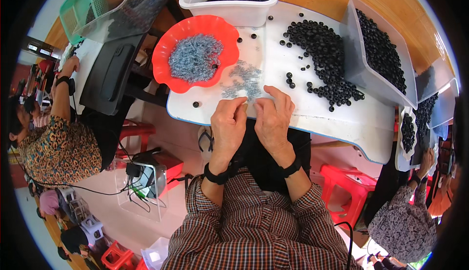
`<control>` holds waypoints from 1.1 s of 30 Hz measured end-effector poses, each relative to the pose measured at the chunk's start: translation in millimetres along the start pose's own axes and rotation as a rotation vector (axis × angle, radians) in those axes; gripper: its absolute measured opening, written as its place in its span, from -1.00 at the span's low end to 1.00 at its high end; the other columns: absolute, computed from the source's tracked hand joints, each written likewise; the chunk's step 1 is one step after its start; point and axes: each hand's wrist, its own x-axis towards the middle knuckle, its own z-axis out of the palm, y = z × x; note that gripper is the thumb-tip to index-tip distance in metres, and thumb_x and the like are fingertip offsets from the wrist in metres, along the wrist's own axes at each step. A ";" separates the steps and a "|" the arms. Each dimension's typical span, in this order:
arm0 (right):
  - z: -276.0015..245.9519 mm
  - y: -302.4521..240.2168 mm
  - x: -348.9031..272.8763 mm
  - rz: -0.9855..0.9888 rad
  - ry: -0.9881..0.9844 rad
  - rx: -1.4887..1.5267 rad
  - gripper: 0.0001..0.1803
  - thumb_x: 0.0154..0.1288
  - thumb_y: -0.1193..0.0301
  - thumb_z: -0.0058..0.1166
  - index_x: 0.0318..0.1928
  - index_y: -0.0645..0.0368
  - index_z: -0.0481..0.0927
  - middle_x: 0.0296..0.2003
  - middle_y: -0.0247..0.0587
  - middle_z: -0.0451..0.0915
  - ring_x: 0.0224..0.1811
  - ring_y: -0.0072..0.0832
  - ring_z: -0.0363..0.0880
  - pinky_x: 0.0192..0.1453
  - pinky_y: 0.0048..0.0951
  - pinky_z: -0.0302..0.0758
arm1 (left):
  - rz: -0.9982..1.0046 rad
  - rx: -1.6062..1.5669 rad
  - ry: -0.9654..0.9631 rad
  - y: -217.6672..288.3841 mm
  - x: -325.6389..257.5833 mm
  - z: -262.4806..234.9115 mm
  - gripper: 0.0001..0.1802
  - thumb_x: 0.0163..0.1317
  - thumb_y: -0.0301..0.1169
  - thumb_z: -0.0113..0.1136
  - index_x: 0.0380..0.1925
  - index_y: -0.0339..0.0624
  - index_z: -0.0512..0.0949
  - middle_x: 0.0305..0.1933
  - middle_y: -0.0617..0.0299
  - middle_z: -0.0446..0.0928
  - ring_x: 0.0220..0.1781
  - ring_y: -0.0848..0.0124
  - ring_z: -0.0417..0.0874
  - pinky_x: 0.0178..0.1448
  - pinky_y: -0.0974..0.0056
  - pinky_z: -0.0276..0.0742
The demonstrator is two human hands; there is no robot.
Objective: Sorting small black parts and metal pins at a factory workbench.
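Observation:
At the table's near edge, my left hand [228, 126] is closed, its thumb against its curled fingers. Close beside it, my right hand [273, 123] is closed too, thumb and fingertips bent toward the left one. Whatever the fingertips hold is too small or hidden to make out. Just beyond them lies a loose patch of tiny grey, shiny pieces [246, 79]. A red scalloped bowl [161, 60] to the left holds a heap of similar pieces [195, 57]. Right of my hands, many round black bead-like parts [320, 50] are spread over the white table [288, 106].
White tub [229, 13] of black parts at the back; clear bin [359, 62] of them at right. One loose black part [196, 104] lies near the front edge. Red stools [347, 192] stand below. Co-workers sit left [63, 148] and right [405, 221].

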 end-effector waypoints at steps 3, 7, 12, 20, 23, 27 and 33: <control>-8.1 0.6 -0.1 0.000 0.000 0.042 -0.80 0.05 0.62 0.17 -0.26 0.28 0.52 -0.05 -0.03 0.48 -0.02 -0.10 0.46 0.03 -0.17 0.38 | 0.037 0.031 -0.018 4.7 1.5 0.8 -0.85 0.19 -0.56 0.26 -0.22 -0.30 0.64 -0.39 0.13 0.57 -0.46 0.45 0.57 -0.35 0.37 0.50; -23.4 10.4 -8.3 0.097 0.055 0.223 -0.82 0.14 0.65 0.13 -0.22 0.29 0.51 -0.13 -0.01 0.49 -0.15 -0.10 0.53 -0.13 -0.24 0.49 | -0.008 -0.028 -0.060 14.2 5.2 10.7 -0.85 0.18 -0.55 0.27 -0.23 -0.29 0.64 -0.41 0.13 0.55 -0.48 0.44 0.56 -0.37 0.37 0.47; -55.2 37.1 -13.0 0.149 0.145 0.109 -0.86 0.19 0.67 0.11 -0.22 0.30 0.50 -0.31 -0.02 0.51 -0.35 -0.12 0.56 -0.28 -0.28 0.53 | 0.082 -0.084 -0.103 36.8 18.4 38.1 -0.87 0.18 -0.54 0.27 -0.26 -0.29 0.64 -0.43 0.12 0.54 -0.51 0.41 0.54 -0.41 0.34 0.44; -66.6 55.3 -22.8 0.320 0.158 0.171 -0.88 0.23 0.67 0.11 -0.23 0.31 0.49 -0.31 -0.03 0.53 -0.35 -0.18 0.58 -0.30 -0.34 0.53 | 0.246 0.027 -0.114 38.6 36.1 78.0 -0.87 0.15 -0.55 0.27 -0.28 -0.26 0.64 -0.43 0.08 0.53 -0.51 0.30 0.57 -0.40 0.26 0.47; -63.2 58.7 -25.7 0.282 0.185 0.158 -0.87 0.22 0.67 0.11 -0.22 0.30 0.50 -0.30 -0.03 0.53 -0.36 -0.16 0.58 -0.32 -0.32 0.53 | 0.216 0.049 -0.174 41.8 35.6 85.4 -0.85 0.12 -0.52 0.30 -0.28 -0.24 0.64 -0.40 0.06 0.53 -0.49 0.28 0.59 -0.39 0.24 0.48; -65.0 59.7 -25.6 0.265 0.198 0.159 -0.85 0.21 0.68 0.11 -0.21 0.30 0.50 -0.31 -0.02 0.53 -0.36 -0.15 0.58 -0.32 -0.31 0.53 | 0.243 0.110 -0.202 44.8 36.2 93.5 -0.80 0.10 -0.47 0.34 -0.25 -0.22 0.63 -0.38 0.06 0.51 -0.49 0.25 0.61 -0.39 0.22 0.49; -65.2 59.6 -26.8 0.254 0.190 0.161 -0.85 0.20 0.69 0.10 -0.21 0.31 0.49 -0.32 -0.01 0.53 -0.37 -0.13 0.57 -0.34 -0.30 0.52 | 0.266 0.236 -0.195 49.0 32.0 98.5 -0.77 0.10 -0.43 0.35 -0.24 -0.21 0.58 -0.33 0.07 0.49 -0.48 0.17 0.60 -0.39 0.16 0.49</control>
